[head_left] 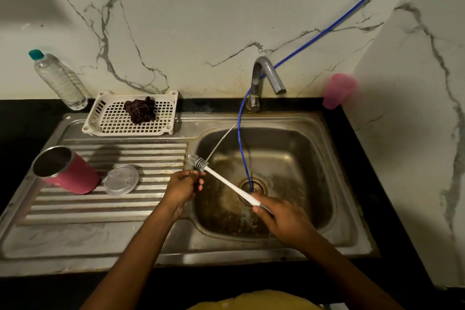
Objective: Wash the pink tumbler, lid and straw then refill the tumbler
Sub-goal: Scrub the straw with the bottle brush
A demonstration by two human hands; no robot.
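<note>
The pink tumbler (75,175) lies on its side on the steel drainboard (113,211), its open mouth facing left. Its clear lid (121,179) rests flat just to its right. My left hand (185,185) pinches the lower end of the thin clear straw (221,142), which slants up and right over the sink's edge. My right hand (284,219) grips the white handle of a narrow bottle brush (226,181) above the basin. The brush's bristle head sits by my left fingertips, at the straw's lower end.
The sink basin (314,158) has a drain with a blue hose (240,133) hanging into it from behind the tap (266,75). A white basket (113,121) holds a dark cloth (141,111). A water bottle (60,80) stands back left, a pink cup (338,90) back right.
</note>
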